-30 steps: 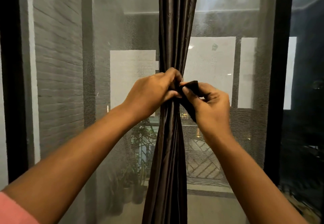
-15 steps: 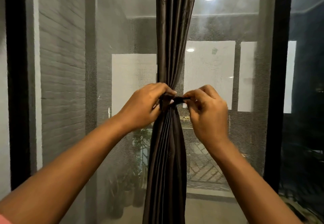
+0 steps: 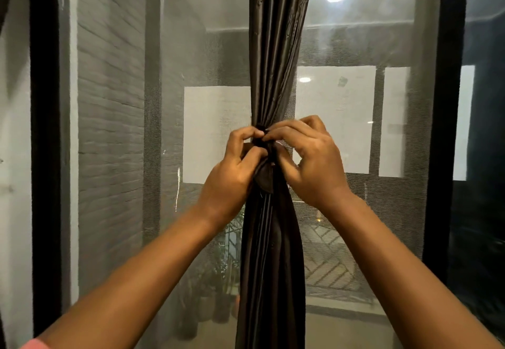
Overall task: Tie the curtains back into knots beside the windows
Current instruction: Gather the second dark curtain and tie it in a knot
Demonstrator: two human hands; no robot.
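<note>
Curtain [image 3: 276, 56] bunched into one dark rope down the middle of the window [image 3: 114, 130], cinched at mid height by a tie band [image 3: 263, 178]. Half a second ago that band was stretched flat between two pinches; now bunched up into a lump right against the fabric, so probably the knot getting snugged down. Left hand [image 3: 235, 176] curled round the curtain and band from the left, thumb pressed on top. Right hand [image 3: 308, 163] pinching at the very top of the lump, fingertips meeting the left's. Both moved in closer together. Looks nearly tied, just needs a last tug. Dark frame [image 3: 442, 130] off to the right, plants [image 3: 218, 280] far outside.
</note>
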